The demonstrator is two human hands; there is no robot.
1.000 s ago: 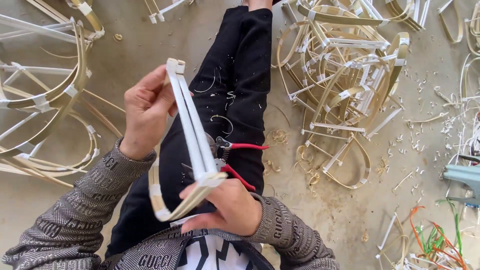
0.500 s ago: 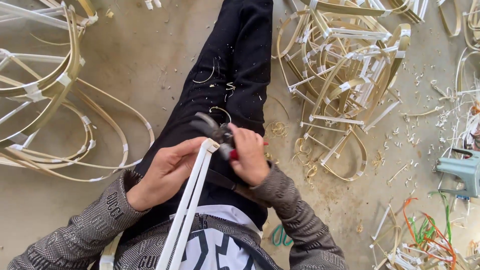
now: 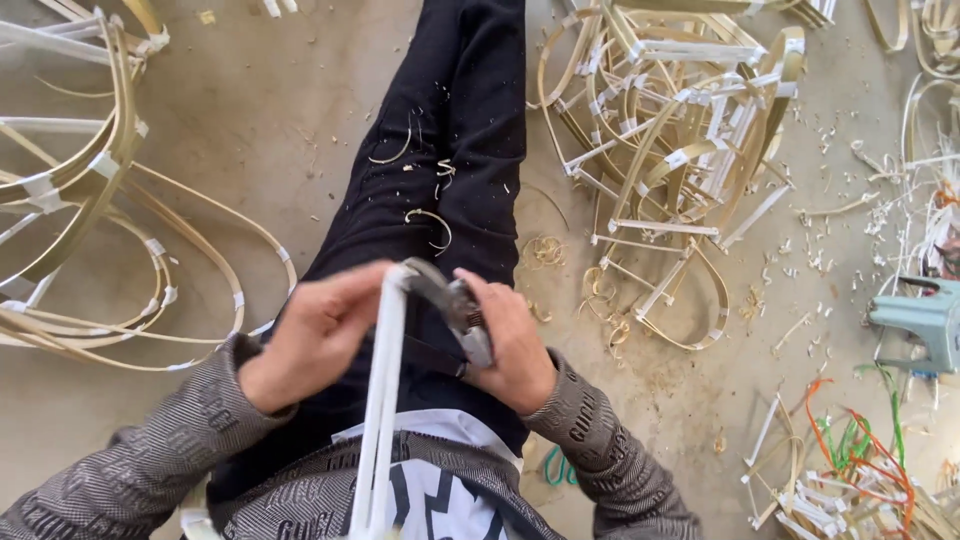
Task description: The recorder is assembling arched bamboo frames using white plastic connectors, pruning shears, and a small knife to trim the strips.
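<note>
White strips (image 3: 380, 420), two lying side by side, are rising from the bottom edge over our lap, and we are pinching their top end with our left hand (image 3: 315, 340), fingers closed round it. Our right hand (image 3: 510, 345) is wrapping shut around the pliers (image 3: 455, 310), whose grey head is meeting the strips' tip just beyond our left fingertips. So the strips' end is sitting between the two hands, touching both the left fingers and the tool. Whether the pliers' jaws are biting the strips or only resting against them, we cannot tell, since motion is blurring that spot. The strips' lower end is running out of the picture at the bottom, and the pliers' handles are hiding inside our right palm.

Beyond the hands, our black trouser leg (image 3: 450, 150) is stretching away, carrying a few curled shavings (image 3: 430, 220). On the concrete floor (image 3: 260, 90) to the left, bamboo hoops (image 3: 90, 200) bound with white tape are lying in loose curves, cut off by the picture's edge. To the right, a tangled pile of frames (image 3: 680, 130) is resting near the leg. Farther right, a pale green stool (image 3: 925, 320) is showing only partly, and coloured wires (image 3: 850, 440) are lying near the lower right corner among scraps.
</note>
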